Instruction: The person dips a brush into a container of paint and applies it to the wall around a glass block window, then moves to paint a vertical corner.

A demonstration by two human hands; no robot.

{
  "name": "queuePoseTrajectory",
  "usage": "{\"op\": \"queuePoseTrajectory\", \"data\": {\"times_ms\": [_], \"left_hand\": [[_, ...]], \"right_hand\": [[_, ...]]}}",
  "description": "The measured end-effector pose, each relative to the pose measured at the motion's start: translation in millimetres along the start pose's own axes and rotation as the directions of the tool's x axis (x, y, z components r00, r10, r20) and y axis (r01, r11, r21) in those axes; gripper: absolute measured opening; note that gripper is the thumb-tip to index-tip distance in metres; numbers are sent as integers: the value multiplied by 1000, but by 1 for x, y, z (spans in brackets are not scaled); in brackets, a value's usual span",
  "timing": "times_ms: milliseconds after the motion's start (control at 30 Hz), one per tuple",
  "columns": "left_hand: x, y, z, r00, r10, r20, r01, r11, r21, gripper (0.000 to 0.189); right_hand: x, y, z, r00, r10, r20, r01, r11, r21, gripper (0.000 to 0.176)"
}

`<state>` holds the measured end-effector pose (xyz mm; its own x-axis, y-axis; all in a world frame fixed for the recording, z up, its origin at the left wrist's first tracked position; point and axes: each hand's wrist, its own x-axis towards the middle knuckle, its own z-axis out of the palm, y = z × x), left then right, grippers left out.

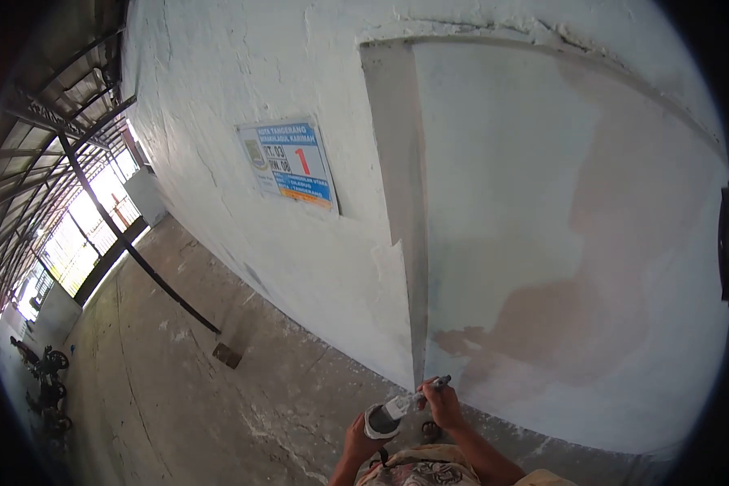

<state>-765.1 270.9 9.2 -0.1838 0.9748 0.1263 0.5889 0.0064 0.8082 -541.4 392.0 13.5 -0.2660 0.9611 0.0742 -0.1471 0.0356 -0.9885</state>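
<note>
At the bottom of the head view my left hand (361, 441) grips a small paint-smeared can (380, 421). My right hand (444, 405) holds a paintbrush (417, 398) whose bristles rest on the can's rim, its dark handle end pointing up toward the wall. Both hands are close together, just in front of the corner (417, 324) where a white-painted wall (243, 219) meets a flat panel. That panel (526, 243) is partly white, with a bare brownish patch (559, 324) on its lower right.
A blue and white sign (290, 164) hangs on the white wall. A dark metal post (150, 271) slants across the concrete floor (186, 389) to a base plate. Motorbikes (44, 381) stand far left under a roofed walkway. A flip-flop (431, 431) lies by the wall foot.
</note>
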Motion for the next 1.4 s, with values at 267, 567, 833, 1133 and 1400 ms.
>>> {"op": "queuePoseTrajectory", "data": {"times_ms": [267,567,833,1133,1400], "left_hand": [[-6,5,-2,998,-61,-10,61,996,-59,70],[-7,3,-1,998,-62,-22,61,998,-23,70],[-15,4,-7,995,-38,-92,27,992,-123,68],[-17,7,-19,989,-50,-142,44,998,-41,70],[-21,3,-6,990,-98,-98,93,994,-54,71]], "right_hand": [[-5,5,1,998,57,18,-56,996,-70,40],[3,-5,0,996,29,89,-19,994,-105,36],[-5,-32,-17,993,-47,104,63,986,-153,26],[-13,-46,-12,998,-10,61,12,999,-38,31],[-7,-56,-6,987,6,159,25,981,-192,27]]}}
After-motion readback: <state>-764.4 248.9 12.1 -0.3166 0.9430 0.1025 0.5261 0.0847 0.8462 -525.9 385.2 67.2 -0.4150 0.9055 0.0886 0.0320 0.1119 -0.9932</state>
